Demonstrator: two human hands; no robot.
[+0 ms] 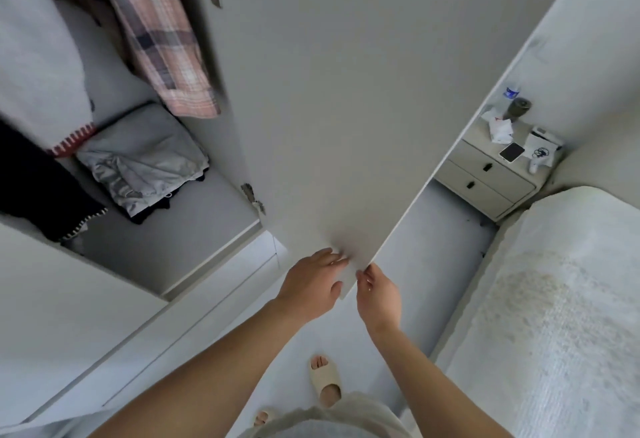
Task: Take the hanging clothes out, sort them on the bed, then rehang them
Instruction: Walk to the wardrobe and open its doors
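Note:
A white wardrobe door (332, 101) stands open in front of me. My left hand (313, 285) lies on its inner face near the lower corner, fingers fairly straight. My right hand (379, 294) holds the door's outer edge at the same corner, fingers curled round it. Inside the wardrobe hangs a pink plaid shirt (162, 42), with a white garment (38, 56) and a dark garment (38, 181) further left. The bed (554, 316) with a pale cover lies on the right.
Folded grey clothes (145, 157) lie on the wardrobe shelf above white drawers (145, 344). A bedside cabinet (491, 174) beyond the door carries a phone (512, 152), a bottle and papers. My slippered foot (325, 380) stands on the narrow floor strip between wardrobe and bed.

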